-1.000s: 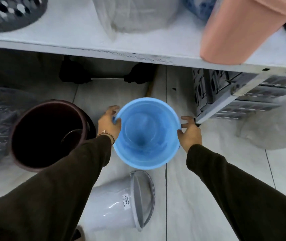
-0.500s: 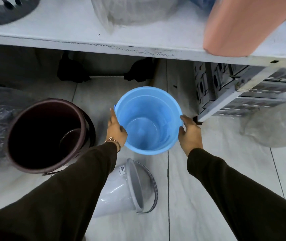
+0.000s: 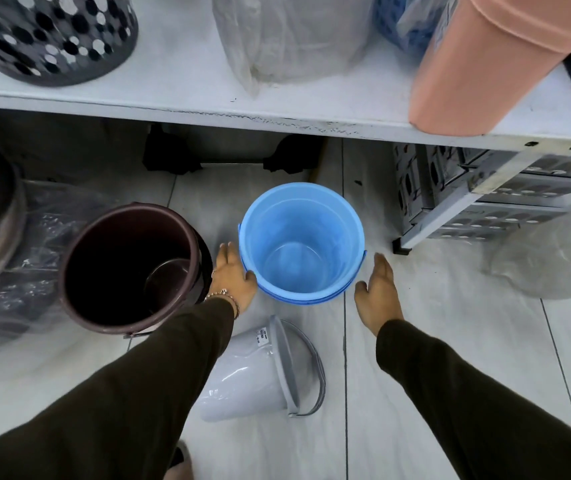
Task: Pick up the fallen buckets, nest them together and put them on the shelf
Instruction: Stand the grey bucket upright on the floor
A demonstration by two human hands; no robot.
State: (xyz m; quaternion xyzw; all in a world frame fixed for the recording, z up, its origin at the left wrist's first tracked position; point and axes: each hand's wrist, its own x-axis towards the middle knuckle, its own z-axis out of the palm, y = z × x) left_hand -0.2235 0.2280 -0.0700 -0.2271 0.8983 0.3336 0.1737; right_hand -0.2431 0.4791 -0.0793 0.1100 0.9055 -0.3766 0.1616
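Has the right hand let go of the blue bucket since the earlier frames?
Yes. The right hand now hangs open, apart from the blue bucket, which stands upright on the floor; earlier it gripped the rim.

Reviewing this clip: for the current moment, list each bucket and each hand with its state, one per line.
blue bucket: upright on the floor, mouth up, empty, ungripped.
white bucket: fallen on its side, mouth facing right, handle loose.
dark brown bucket: tilted, mouth toward the camera, a smaller dark piece inside.
left hand: open, thumb at the blue bucket's rim.
right hand: open, clear of the blue bucket.
shelf: holds other goods, none of these buckets.
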